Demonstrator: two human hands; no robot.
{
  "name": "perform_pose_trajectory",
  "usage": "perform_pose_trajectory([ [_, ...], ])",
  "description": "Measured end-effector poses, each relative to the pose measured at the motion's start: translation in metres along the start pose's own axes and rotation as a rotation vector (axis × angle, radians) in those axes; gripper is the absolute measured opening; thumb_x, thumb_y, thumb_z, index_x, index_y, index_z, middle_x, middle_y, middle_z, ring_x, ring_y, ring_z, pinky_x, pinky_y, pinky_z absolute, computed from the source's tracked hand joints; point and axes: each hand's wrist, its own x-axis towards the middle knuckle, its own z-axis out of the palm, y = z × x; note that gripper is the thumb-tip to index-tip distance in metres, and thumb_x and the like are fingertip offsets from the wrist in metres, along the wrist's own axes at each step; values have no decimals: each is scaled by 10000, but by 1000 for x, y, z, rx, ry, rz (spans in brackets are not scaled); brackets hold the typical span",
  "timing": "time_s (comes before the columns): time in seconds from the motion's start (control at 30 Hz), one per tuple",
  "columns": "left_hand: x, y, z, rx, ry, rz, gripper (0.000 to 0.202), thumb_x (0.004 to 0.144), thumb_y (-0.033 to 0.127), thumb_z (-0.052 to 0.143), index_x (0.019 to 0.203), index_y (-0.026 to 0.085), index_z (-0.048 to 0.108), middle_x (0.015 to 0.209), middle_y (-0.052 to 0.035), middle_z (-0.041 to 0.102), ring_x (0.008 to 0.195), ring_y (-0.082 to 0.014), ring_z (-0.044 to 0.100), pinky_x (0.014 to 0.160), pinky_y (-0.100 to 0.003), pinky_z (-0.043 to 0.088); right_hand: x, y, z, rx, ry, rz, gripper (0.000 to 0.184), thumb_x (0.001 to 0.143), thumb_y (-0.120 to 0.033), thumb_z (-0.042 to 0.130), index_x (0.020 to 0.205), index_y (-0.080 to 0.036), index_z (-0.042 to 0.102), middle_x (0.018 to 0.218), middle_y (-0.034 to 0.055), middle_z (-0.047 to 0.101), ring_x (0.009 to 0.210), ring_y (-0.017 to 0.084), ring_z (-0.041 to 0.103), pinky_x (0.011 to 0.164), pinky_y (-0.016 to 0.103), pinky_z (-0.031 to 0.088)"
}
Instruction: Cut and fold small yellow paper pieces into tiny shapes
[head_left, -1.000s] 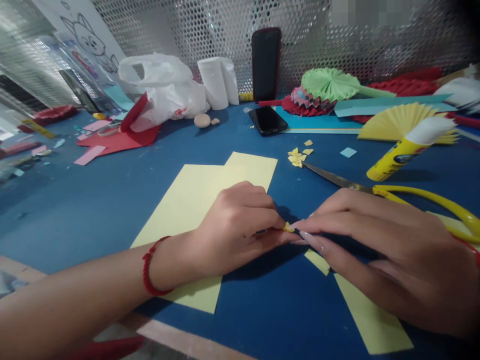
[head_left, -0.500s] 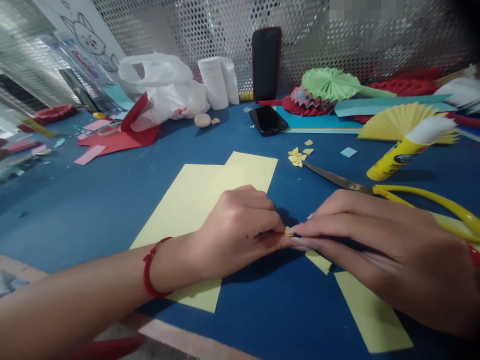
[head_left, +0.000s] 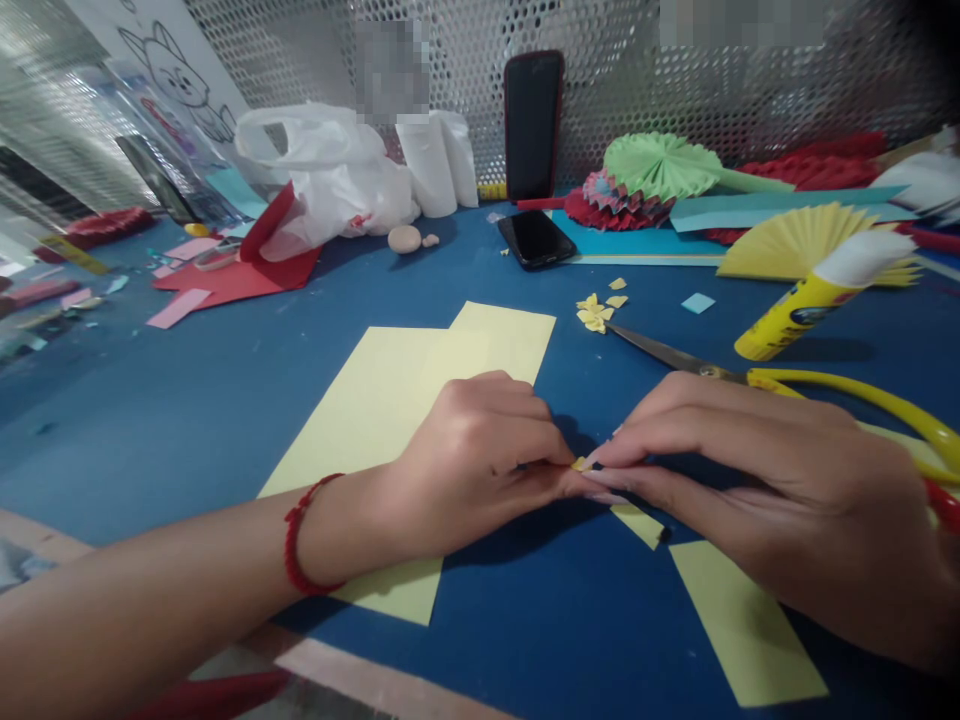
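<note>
Between the fingertips of both hands is a tiny piece of yellow paper point(head_left: 579, 464), mostly hidden by the fingers. My left hand point(head_left: 487, 455) pinches it from the left, over a large pale yellow sheet point(head_left: 352, 400). From the right, my right hand point(head_left: 757, 490) pinches the same piece with thumb and forefinger. Just below the fingertips lies a small yellow strip point(head_left: 636, 524), and a bigger yellow strip point(head_left: 746, 620) is partly under the right hand. Beyond the hands, small folded yellow paper pieces point(head_left: 595, 314) lie by the tip of yellow-handled scissors point(head_left: 675, 358).
A yellow glue stick point(head_left: 795, 310) leans at the right, near a yellow paper fan point(head_left: 787, 245). Behind are a flat phone point(head_left: 537, 239), an upright phone point(head_left: 533, 125), a green paper rosette point(head_left: 660, 165), a tissue roll point(head_left: 427, 165) and a white plastic bag point(head_left: 337, 180). Red paper point(head_left: 247, 275) lies left.
My right hand has shifted slightly, its fingers a little more bent around the small yellow paper. My left hand stays nearly in place.
</note>
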Motion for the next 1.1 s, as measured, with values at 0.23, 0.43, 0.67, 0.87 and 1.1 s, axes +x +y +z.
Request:
perform_pose_trajectory([
  [0.23, 1, -1, 1, -1, -31, 13, 306, 1025, 294, 728, 780, 111, 729, 670, -33, 694, 619, -141, 612, 652, -313, 444, 1, 4, 1, -24, -9, -50, 142, 995, -124, 725, 877, -197, 753, 813, -11, 774, 735, 122, 714, 715, 194, 576],
  [0.43, 0, 1, 1, 11, -47, 19, 290, 1037, 275, 709, 781, 139, 705, 689, -25, 690, 634, -151, 605, 652, -312, 439, 2, 4, 0, -1, -25, -47, 152, 976, -86, 725, 878, -197, 759, 823, -11, 784, 737, 122, 719, 710, 196, 571],
  [0.67, 1, -1, 1, -24, -21, 22, 259, 995, 254, 762, 789, 99, 733, 718, -66, 718, 656, -155, 596, 652, -311, 449, 0, 4, 0, 51, -35, 27, 139, 974, -110, 751, 891, -221, 742, 830, -48, 760, 741, 89, 701, 711, 153, 551],
  [0.87, 2, 0, -1, -36, -22, 3, 278, 1012, 250, 737, 773, 108, 727, 696, -58, 702, 646, -153, 588, 654, -309, 458, 3, 5, 1, 86, -30, 74, 142, 956, -114, 769, 896, -242, 751, 842, -58, 770, 744, 97, 719, 697, 150, 569],
  [1.1, 2, 0, 0, -75, -29, -15, 333, 1045, 301, 702, 755, 137, 718, 684, -45, 701, 650, -153, 636, 666, -305, 488, 8, 3, -4, 97, -40, 109, 170, 917, -95, 768, 847, -250, 757, 798, -39, 784, 685, 136, 732, 641, 200, 600],
])
